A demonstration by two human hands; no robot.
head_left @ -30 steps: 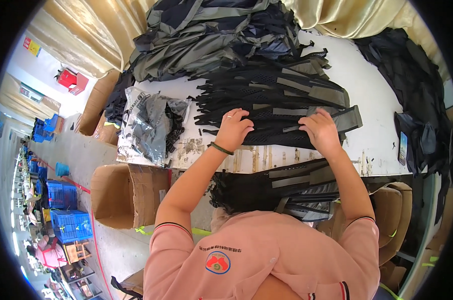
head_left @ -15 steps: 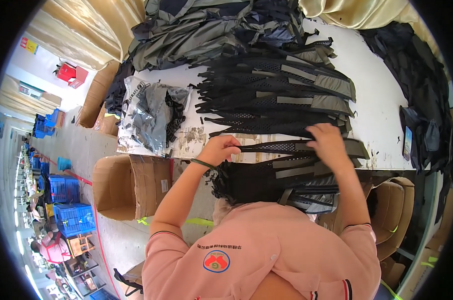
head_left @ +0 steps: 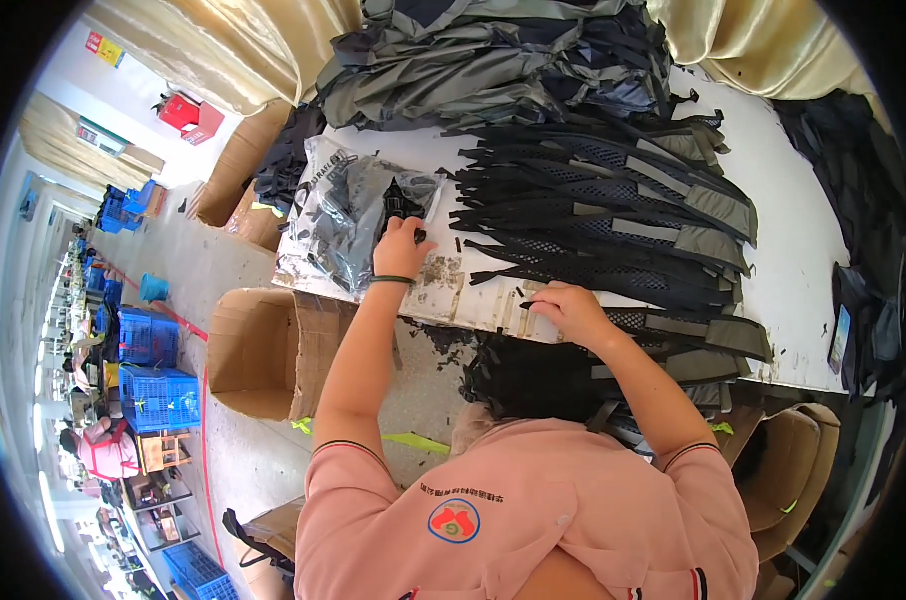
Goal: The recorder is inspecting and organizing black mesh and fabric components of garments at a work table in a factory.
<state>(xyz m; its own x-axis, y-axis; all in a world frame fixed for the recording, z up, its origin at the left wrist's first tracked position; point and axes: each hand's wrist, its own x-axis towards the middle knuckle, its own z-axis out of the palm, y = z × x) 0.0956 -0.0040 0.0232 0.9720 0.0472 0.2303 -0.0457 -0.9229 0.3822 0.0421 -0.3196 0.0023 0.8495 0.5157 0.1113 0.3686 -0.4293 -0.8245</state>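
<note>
Above table, left hand at plastic bag, right hand pinching strap.

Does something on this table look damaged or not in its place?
Yes. The near edge of the white table looks worn: brown, stained patches show between left hand and right hand, unlike the whiter right side. A few small black bits lie loose there too.

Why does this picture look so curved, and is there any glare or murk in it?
Head view: a wide fisheye lens, so black surrounds the round image and straight edges bend near its rim; head view: bright glints on the clear plastic bag and a sheen on the gold curtain; head view: shade on the black fabric below the table edge hides its detail.
</note>
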